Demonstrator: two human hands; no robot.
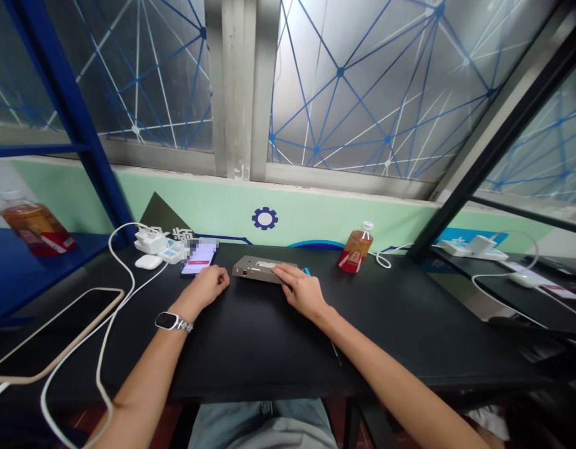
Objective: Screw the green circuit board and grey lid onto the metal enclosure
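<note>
A flat grey metal box (pixel 256 272), with a round socket in its near side and a pale label on top, lies on the black table. My right hand (pixel 303 290) grips its right end, fingers over the top and thumb at the near edge. Just left of the box, my left hand (pixel 210 288) rests with curled fingers; whatever they hold, if anything, is hidden. Behind that hand lies a phone (pixel 200 260) with a lit screen. Beside my right hand a bit of a blue object (pixel 307 272) shows, and a thin rod (pixel 336 353) pokes out below my forearm.
A drink bottle (pixel 357 248) stands at the back right. White chargers (pixel 152 240) and an earbud case (pixel 148 262) sit at the back left. A larger phone (pixel 58 333) lies at the left with white cables (pixel 101 349) looping past it. Blue (pixel 77 118) and black (pixel 449 168) posts flank the table.
</note>
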